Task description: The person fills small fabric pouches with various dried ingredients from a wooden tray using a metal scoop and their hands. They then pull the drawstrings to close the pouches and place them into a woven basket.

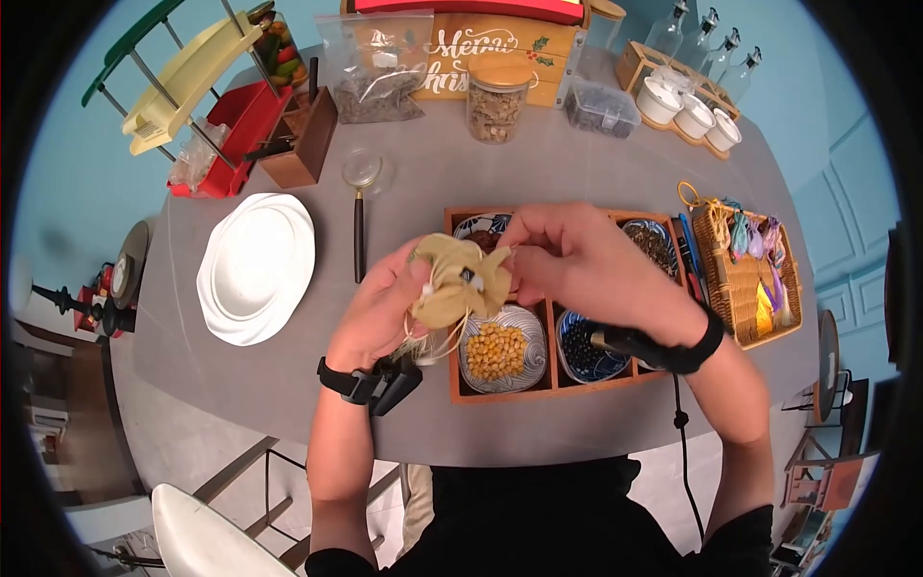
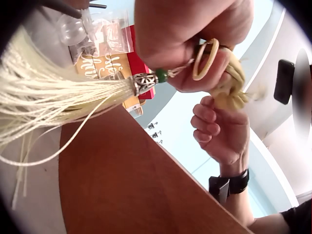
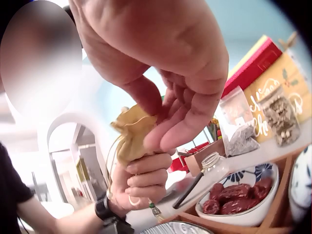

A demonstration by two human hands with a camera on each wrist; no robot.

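Observation:
A small yellow drawstring pouch (image 1: 452, 293) is held up over the left part of the wooden box, its gathered mouth facing up. My left hand (image 1: 370, 308) grips it from below, fingers curled round its body. A small dark and white bit shows in the mouth. My right hand (image 1: 591, 269) pinches the frilled rim of the pouch (image 3: 130, 134) between thumb and fingers. From the left hand hangs a pale tassel (image 2: 63, 92) with a silver cap and a green bead (image 2: 161, 75). Thin cream cords dangle beside the pouch.
Under the hands stands a divided wooden box (image 1: 500, 396) with bowls of yellow kernels (image 1: 495, 351), black beans (image 1: 582, 346) and red dates (image 3: 236, 197). White plates (image 1: 258, 269) and a small strainer (image 1: 361, 192) lie left. A wicker basket (image 1: 760, 317) of small pouches stands right.

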